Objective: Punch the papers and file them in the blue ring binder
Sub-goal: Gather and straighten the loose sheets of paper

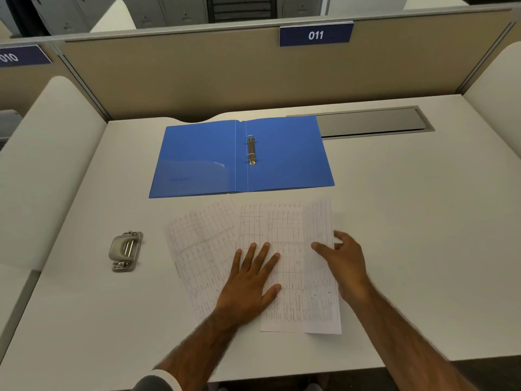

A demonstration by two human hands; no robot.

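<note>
The blue ring binder (284, 156) lies open and flat at the back of the desk, its metal rings (251, 150) beside the spine. In front of it several printed papers (290, 224) are spread on the desk, overlapping and fanned. My left hand (251, 280) rests flat on them, fingers spread. My right hand (342, 258) sits at the right edge of the top sheet, fingers curled against that edge, thumb over the paper. A grey metal hole punch (125, 251) stands to the left of the papers, apart from both hands.
The white desk (423, 249) is walled by a beige partition (225, 74) at the back, with a grey cable tray lid (369, 122) behind the binder's right side. White rounded side panels (48, 165) flank the desk on both sides.
</note>
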